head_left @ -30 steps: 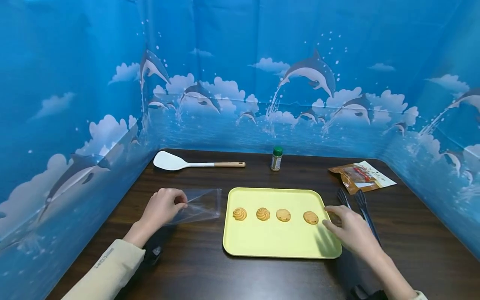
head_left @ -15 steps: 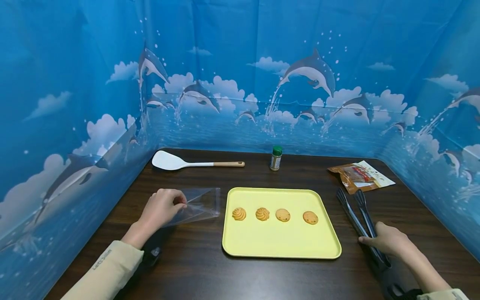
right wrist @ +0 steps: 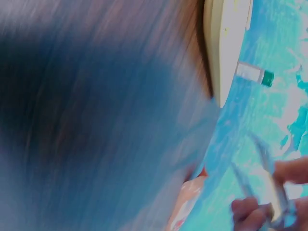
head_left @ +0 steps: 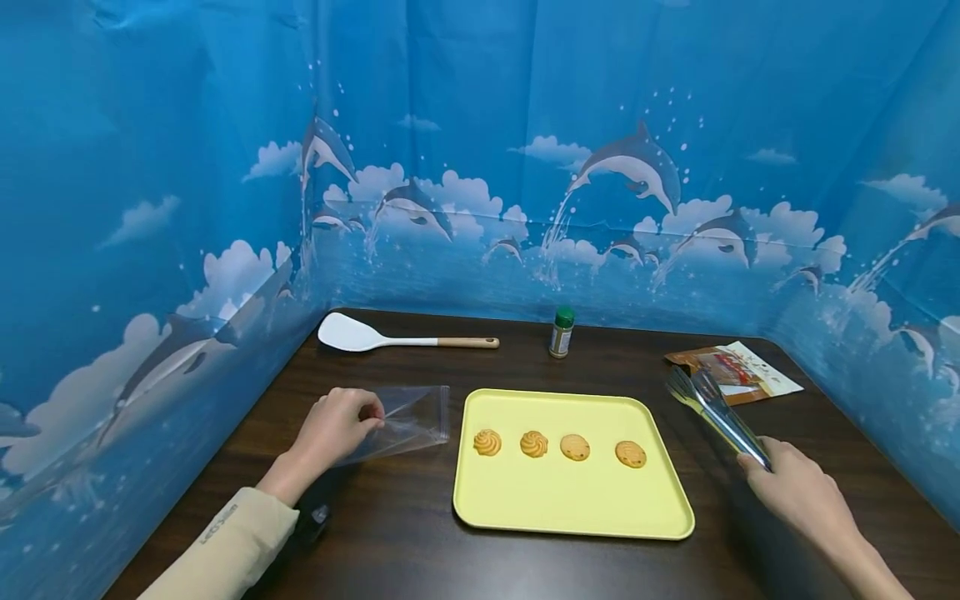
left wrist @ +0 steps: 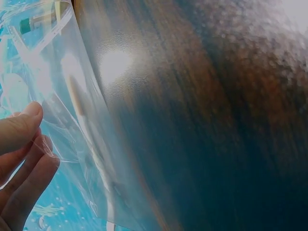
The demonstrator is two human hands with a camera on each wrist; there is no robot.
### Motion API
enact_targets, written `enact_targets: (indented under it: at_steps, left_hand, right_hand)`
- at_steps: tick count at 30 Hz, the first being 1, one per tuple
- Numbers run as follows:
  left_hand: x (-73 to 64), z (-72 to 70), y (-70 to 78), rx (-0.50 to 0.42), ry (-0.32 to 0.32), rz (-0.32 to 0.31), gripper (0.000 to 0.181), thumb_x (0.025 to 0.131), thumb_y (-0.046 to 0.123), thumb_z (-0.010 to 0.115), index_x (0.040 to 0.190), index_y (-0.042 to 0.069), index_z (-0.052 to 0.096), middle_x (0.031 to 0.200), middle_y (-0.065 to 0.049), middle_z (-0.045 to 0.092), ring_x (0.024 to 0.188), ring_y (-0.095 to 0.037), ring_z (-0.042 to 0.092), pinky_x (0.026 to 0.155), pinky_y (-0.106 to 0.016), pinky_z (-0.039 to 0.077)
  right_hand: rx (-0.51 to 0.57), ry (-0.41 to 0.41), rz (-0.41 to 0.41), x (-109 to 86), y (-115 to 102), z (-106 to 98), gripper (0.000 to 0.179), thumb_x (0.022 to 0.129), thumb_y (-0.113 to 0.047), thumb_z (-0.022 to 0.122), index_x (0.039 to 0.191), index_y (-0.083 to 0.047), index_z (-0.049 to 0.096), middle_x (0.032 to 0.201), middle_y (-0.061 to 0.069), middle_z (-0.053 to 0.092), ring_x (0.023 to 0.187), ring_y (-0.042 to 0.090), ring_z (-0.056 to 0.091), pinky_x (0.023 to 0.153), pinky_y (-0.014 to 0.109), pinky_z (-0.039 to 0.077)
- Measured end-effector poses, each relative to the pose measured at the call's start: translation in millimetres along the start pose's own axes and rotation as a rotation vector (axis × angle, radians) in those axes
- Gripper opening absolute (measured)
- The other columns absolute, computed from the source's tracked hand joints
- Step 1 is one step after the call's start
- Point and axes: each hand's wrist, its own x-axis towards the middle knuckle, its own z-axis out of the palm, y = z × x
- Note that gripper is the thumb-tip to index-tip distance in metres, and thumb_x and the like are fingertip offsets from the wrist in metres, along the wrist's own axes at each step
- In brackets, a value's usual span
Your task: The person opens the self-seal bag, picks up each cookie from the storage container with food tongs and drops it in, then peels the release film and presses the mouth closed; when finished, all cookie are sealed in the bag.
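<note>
My left hand [head_left: 335, 429] pinches a clear plastic bag [head_left: 420, 414] between thumb and fingertips, left of the tray. In the left wrist view the bag [left wrist: 79, 110] hangs from the thumb and fingers [left wrist: 33, 178]. At the right, my right hand [head_left: 798, 492] grips metal tongs [head_left: 723, 417] by the handle part, lifted off the table, heads pointing away to the left. The tongs [right wrist: 264, 163] look blurred in the right wrist view, their two arms apart. Cookies lie in a row on the yellow tray [head_left: 573, 508]: two swirled ones [head_left: 534, 443] and two round ones [head_left: 631, 454].
A white spatula [head_left: 352, 332] with a wooden handle lies at the back left. A green-capped spice bottle [head_left: 562, 333] stands behind the tray. At the back right lies a brown and white food packet [head_left: 738, 372]. A dolphin-print curtain [head_left: 480, 167] surrounds the dark table.
My right hand has moved from the tray's right edge to the tongs, taken hold of them and lifted them. The left hand keeps its hold on the bag. The head view has tilted slightly.
</note>
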Motion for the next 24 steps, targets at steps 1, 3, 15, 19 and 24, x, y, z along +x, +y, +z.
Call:
enact_targets:
  at_steps: [1,3,15,19,24]
  left_hand:
    - [-1.0,0.7,-0.3,0.000,-0.007,-0.003,0.010,0.079,0.007,0.080,0.076,0.011,0.072,0.069,0.002,0.064,0.059,-0.010,0.051,0.057,-0.029,0.046]
    - [-2.1,1.5,-1.5,0.001,-0.015,-0.006,0.010,0.079,0.007,0.080,0.076,0.011,0.072,0.070,0.002,0.064,0.059,-0.010,0.051,0.058,-0.029,0.047]
    - [-0.5,-1.8,-1.6,0.002,-0.004,0.027,0.010,0.079,0.005,0.080,0.076,0.011,0.072,0.071,0.001,0.066,0.061,-0.010,0.054,0.061,-0.031,0.050]
    - [-1.1,1.3,0.5,-0.002,0.000,0.029,0.009,0.079,0.005,0.079,0.077,0.010,0.073,0.073,0.001,0.067,0.062,-0.008,0.055,0.060,-0.031,0.050]
    - [-0.8,3.6,4.6,-0.011,-0.001,0.035,0.006,0.080,0.004,0.079,0.080,0.008,0.075,0.075,-0.001,0.069,0.063,-0.009,0.058,0.061,-0.031,0.052]
  right_hand:
    - [0.010,0.031,-0.026,-3.1,-4.6,2.5,0.068,0.098,-0.042,0.050,0.131,0.017,0.043,0.101,0.028,0.061,0.078,0.028,0.056,0.061,0.041,0.046]
    - [0.034,0.102,-0.103,-9.7,-15.6,8.5,0.063,0.097,-0.043,0.054,0.130,0.011,0.050,0.098,0.020,0.064,0.077,0.024,0.056,0.061,0.038,0.045]
    - [0.048,0.189,-0.567,-30.2,-105.8,40.1,0.042,0.092,-0.035,0.069,0.120,-0.005,0.065,0.107,0.003,0.070,0.085,0.009,0.063,0.068,0.032,0.052]
    - [0.005,0.136,-0.615,-28.9,-127.5,46.8,0.042,0.092,-0.038,0.067,0.121,-0.008,0.065,0.106,0.001,0.071,0.088,0.010,0.065,0.070,0.033,0.052]
    - [-0.059,0.058,-0.641,-27.1,-142.7,54.2,0.046,0.092,-0.039,0.067,0.127,-0.008,0.064,0.106,0.002,0.071,0.093,0.016,0.067,0.075,0.037,0.054]
